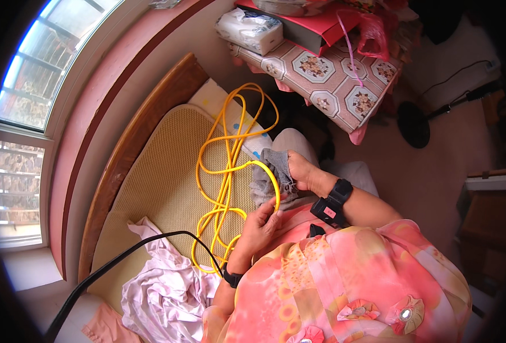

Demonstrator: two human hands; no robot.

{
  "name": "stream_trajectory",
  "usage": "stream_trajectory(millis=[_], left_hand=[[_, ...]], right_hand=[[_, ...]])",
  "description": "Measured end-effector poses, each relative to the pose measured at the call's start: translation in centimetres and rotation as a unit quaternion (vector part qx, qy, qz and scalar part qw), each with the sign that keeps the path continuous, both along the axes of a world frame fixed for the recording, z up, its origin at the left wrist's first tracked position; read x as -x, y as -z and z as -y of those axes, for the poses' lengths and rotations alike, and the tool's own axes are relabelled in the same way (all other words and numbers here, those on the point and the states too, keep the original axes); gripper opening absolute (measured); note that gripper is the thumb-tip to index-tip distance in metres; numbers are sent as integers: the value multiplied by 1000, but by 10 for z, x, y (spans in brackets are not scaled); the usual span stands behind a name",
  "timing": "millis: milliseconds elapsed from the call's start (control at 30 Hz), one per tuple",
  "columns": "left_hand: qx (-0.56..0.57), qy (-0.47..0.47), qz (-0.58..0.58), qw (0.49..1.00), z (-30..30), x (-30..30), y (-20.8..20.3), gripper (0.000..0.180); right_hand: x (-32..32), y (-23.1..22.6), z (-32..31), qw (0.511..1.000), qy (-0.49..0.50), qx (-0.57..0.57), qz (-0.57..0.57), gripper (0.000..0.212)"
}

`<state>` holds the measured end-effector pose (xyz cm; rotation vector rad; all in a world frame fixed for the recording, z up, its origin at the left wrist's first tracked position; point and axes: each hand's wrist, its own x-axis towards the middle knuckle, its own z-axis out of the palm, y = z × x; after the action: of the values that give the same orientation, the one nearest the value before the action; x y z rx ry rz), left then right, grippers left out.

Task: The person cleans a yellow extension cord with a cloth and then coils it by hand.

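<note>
A long yellow cable point(228, 166) lies in loose loops on a woven straw mat point(167, 177) on the bed. One loop of it curves up to my lap. My left hand point(261, 223) pinches that loop near its lower end. My right hand point(300, 171) holds a grey cloth point(273, 171) wrapped around the same loop a little higher. Both wrists carry black bands, the right one with a small black device point(328, 208).
A crumpled pale lilac garment point(161, 286) lies on the mat at the lower left, with a black cable point(121, 260) running over it. A low table with a patterned cloth point(327, 80) holds a tissue pack point(250, 28) and a red box. A window is at the left.
</note>
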<state>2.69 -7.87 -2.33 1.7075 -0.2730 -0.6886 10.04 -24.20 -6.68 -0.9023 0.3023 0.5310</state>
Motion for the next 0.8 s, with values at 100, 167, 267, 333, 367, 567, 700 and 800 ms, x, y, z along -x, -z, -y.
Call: stream_trajectory(millis=[100, 167, 267, 333, 367, 567, 700, 800], left_hand=[[92, -89, -132, 983, 3, -4, -7, 21], [75, -87, -127, 985, 3, -5, 1, 19], [42, -105, -126, 986, 4, -5, 7, 15], [25, -129, -132, 982, 2, -4, 11, 14], [11, -128, -119, 985, 1, -4, 14, 16], [-44, -97, -53, 993, 1, -2, 12, 17], [-18, -55, -64, 996, 4, -2, 3, 18], [30, -65, -109, 991, 4, -1, 0, 20]], right_hand=[[5, -18, 7, 991, -61, -114, -22, 28], [7, -3, 4, 989, -73, -128, -27, 28], [11, -1, 3, 988, -80, -132, -24, 22], [14, -12, -1, 988, -105, -59, 92, 20], [15, -13, -2, 988, -98, -26, 116, 23], [14, 7, -8, 901, 8, 255, 351, 22], [15, 11, -8, 899, 27, 301, 317, 23], [11, 6, -6, 966, -6, 208, 153, 22]])
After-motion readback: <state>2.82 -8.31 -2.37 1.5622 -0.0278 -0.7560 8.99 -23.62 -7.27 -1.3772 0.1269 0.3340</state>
